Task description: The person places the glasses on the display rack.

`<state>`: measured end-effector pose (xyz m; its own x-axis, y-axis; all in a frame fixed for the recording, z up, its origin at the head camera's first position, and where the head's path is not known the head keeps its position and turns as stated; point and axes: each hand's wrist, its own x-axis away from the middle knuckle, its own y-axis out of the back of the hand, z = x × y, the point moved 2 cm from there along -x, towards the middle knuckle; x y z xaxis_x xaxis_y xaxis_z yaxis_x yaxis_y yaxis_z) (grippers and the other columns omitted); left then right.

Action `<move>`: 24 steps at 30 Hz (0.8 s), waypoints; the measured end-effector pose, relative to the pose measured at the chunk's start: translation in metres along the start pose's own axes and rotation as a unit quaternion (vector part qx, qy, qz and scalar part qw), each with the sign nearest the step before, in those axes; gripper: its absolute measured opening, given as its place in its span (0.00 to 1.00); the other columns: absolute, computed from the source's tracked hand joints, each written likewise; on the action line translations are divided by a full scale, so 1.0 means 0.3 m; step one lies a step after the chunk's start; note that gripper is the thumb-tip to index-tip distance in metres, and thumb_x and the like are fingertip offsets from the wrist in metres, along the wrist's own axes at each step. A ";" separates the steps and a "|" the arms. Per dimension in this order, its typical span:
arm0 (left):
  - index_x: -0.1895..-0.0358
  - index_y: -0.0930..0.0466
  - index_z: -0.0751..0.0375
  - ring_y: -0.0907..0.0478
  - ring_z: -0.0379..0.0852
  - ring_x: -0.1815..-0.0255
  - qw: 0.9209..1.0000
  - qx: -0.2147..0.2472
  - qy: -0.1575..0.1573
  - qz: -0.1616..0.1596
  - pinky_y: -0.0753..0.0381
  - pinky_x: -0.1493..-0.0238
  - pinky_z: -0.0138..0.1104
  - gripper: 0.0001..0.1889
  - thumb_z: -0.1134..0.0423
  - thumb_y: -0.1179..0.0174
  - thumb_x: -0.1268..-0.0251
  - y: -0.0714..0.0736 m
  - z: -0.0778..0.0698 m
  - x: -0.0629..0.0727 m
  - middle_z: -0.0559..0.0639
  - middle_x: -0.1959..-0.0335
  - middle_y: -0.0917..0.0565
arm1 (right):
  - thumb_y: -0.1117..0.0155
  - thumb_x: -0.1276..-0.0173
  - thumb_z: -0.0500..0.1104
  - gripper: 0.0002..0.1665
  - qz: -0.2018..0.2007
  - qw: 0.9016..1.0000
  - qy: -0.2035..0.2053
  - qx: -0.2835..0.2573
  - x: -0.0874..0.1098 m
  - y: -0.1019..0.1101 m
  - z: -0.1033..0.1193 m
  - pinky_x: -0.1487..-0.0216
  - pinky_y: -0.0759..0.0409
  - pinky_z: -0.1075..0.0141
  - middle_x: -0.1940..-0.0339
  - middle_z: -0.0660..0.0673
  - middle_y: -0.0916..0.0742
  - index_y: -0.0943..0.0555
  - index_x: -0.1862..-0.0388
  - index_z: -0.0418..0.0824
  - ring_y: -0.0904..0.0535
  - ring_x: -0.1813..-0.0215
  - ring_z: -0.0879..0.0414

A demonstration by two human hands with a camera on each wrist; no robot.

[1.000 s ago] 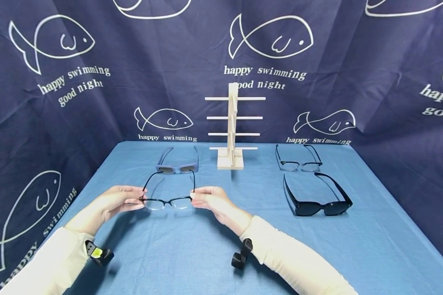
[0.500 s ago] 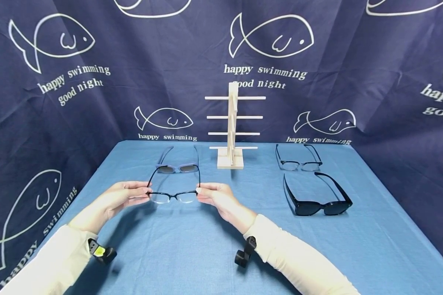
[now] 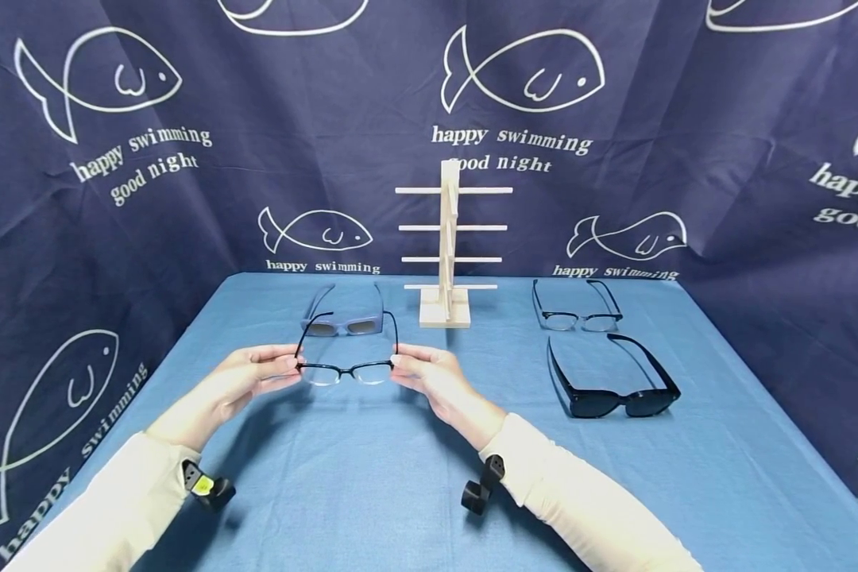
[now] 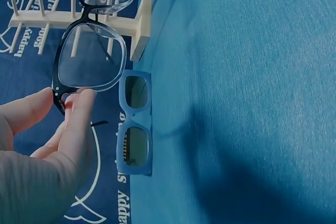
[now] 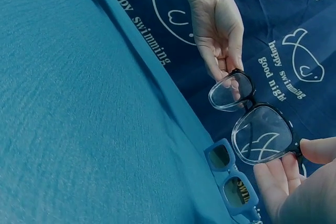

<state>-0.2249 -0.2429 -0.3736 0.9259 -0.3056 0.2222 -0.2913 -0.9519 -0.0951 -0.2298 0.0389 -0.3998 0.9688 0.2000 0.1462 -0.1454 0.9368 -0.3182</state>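
Clear-lensed eyeglasses with a black upper rim (image 3: 346,370) are held up between both hands, arms unfolded and pointing away. My left hand (image 3: 246,380) pinches the left hinge corner between thumb and fingers. At the opposite corner, my right hand (image 3: 439,384) pinches the other hinge. The left wrist view shows the left thumb and fingers on the eyeglasses' frame (image 4: 62,51), and the right wrist view shows both hands on it. Just behind, the purple-blue sunglasses (image 3: 343,326) lie on the table, partly overlapped by the black arms in the head view.
A wooden display rack (image 3: 447,246) with several crossbars stands at the table's back. To the right lie black half-rim eyeglasses (image 3: 581,319) and, nearer, large black sunglasses (image 3: 624,403). The blue cloth-covered table (image 3: 372,492) meets a fish-print curtain (image 3: 343,95).
Both hands have carried the eyeglasses to the right and farther from me, toward the rack. The other glasses and the rack have stayed in place.
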 end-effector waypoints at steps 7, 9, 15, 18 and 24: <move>0.30 0.51 0.83 0.16 0.37 0.54 1.000 0.010 -0.009 0.002 0.18 0.42 0.34 0.35 0.73 0.43 0.33 -0.017 0.008 -0.021 0.42 0.60 0.14 | 0.40 0.34 0.28 0.25 -0.002 1.000 0.009 -0.003 0.002 0.025 0.009 0.41 0.17 0.56 0.52 0.35 0.14 0.28 0.39 0.22 0.16 0.62 0.58; 0.30 0.51 0.83 0.16 0.38 0.54 1.000 0.014 -0.011 0.002 0.18 0.42 0.35 0.34 0.74 0.43 0.33 -0.023 0.010 -0.027 0.43 0.60 0.14 | 0.40 0.34 0.28 0.25 -0.004 1.000 0.010 -0.003 0.003 0.035 0.013 0.41 0.18 0.57 0.50 0.34 0.15 0.28 0.38 0.22 0.16 0.60 0.58; 0.31 0.44 0.81 0.16 0.37 0.56 1.000 0.017 -0.012 -0.001 0.19 0.41 0.36 0.31 0.74 0.43 0.33 -0.036 0.016 -0.029 0.43 0.60 0.13 | 0.40 0.34 0.27 0.26 -0.001 1.000 0.008 -0.008 0.006 0.055 0.019 0.42 0.17 0.59 0.45 0.31 0.17 0.30 0.37 0.22 0.16 0.57 0.57; 0.32 0.42 0.80 0.16 0.38 0.56 1.000 0.021 -0.010 -0.001 0.19 0.41 0.36 0.30 0.73 0.42 0.33 -0.042 0.022 -0.026 0.43 0.60 0.13 | 0.39 0.35 0.27 0.27 -0.002 1.000 0.003 -0.011 0.007 0.060 0.020 0.42 0.17 0.60 0.42 0.27 0.20 0.29 0.37 0.23 0.16 0.56 0.57; 0.30 0.49 0.83 0.16 0.38 0.54 1.000 0.020 -0.012 -0.004 0.18 0.43 0.34 0.33 0.74 0.43 0.33 -0.058 0.030 -0.031 0.43 0.61 0.14 | 0.40 0.36 0.26 0.26 -0.009 1.000 0.010 -0.013 0.009 0.073 0.024 0.45 0.15 0.62 0.43 0.27 0.20 0.29 0.38 0.23 0.15 0.57 0.58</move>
<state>-0.2262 -0.2232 -0.3828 0.9334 -0.2977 0.2002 -0.2751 -0.9521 -0.1332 -0.2318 0.0620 -0.3995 0.9750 0.1780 0.1331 -0.1237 0.9320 -0.3406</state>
